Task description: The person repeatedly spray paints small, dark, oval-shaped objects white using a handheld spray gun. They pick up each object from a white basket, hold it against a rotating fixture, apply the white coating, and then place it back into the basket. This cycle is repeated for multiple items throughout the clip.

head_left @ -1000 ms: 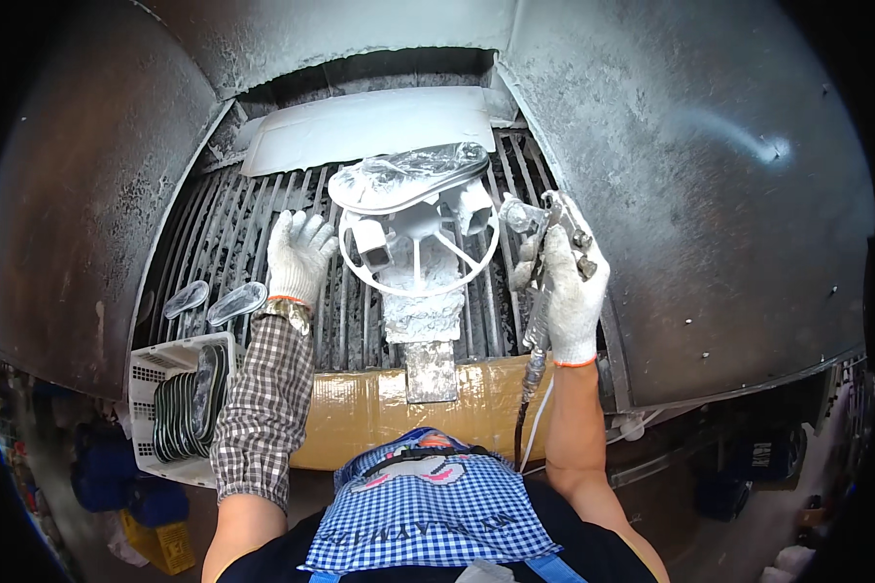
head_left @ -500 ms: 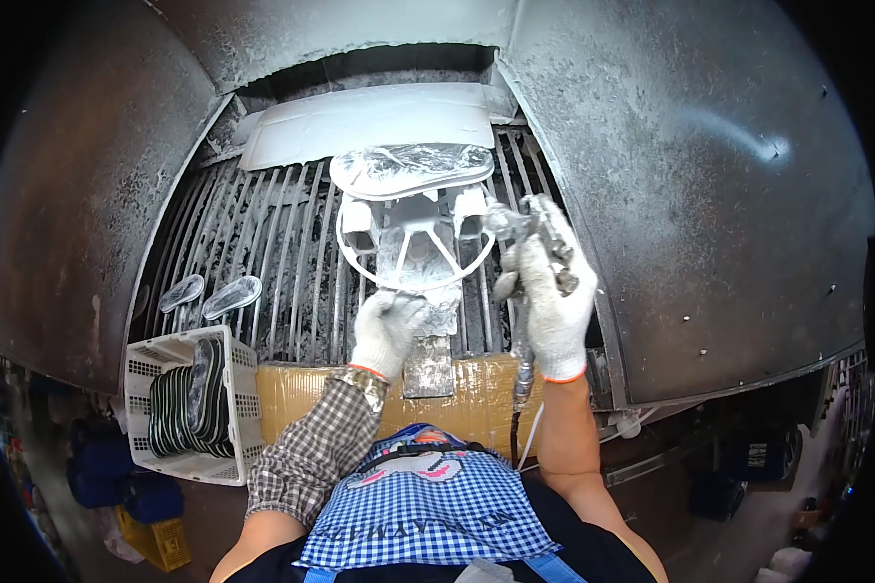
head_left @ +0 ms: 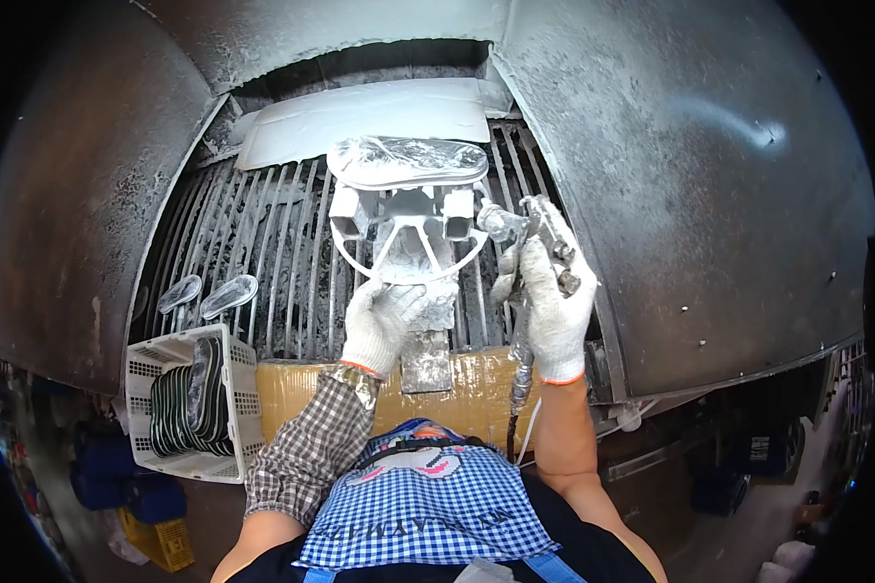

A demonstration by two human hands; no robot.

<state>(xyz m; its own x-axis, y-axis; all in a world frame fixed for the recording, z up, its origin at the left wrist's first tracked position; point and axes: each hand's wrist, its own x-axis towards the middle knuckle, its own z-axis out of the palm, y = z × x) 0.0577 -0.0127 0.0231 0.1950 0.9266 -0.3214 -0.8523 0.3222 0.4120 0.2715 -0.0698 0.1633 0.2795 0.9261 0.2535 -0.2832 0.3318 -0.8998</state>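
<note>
In front of me stands a white spoked wheel with square blocks on it. A shoe-sole-shaped piece, with a shiny, crinkled silvery top and white edge, rests on the blocks. My left hand, in a white knit glove, has its fingers at the wheel's near rim, seemingly gripping it, with the thumb pointing right. To the right of the wheel, my gloved right hand is closed around a grimy spray gun. Its nozzle faces left toward the blocks, and a hose hangs below.
Two silvery sole pieces lie on the slatted metal grate at left. A white plastic basket holds several dark soles. Powder-coated metal walls enclose both sides. Tape-covered cardboard lines the front edge; a white board lies behind.
The wheel has turned slightly, its near rim shifting left and the sole piece with it. My left hand has moved a little left and its thumb is more extended. The spray gun stays nearly in place.
</note>
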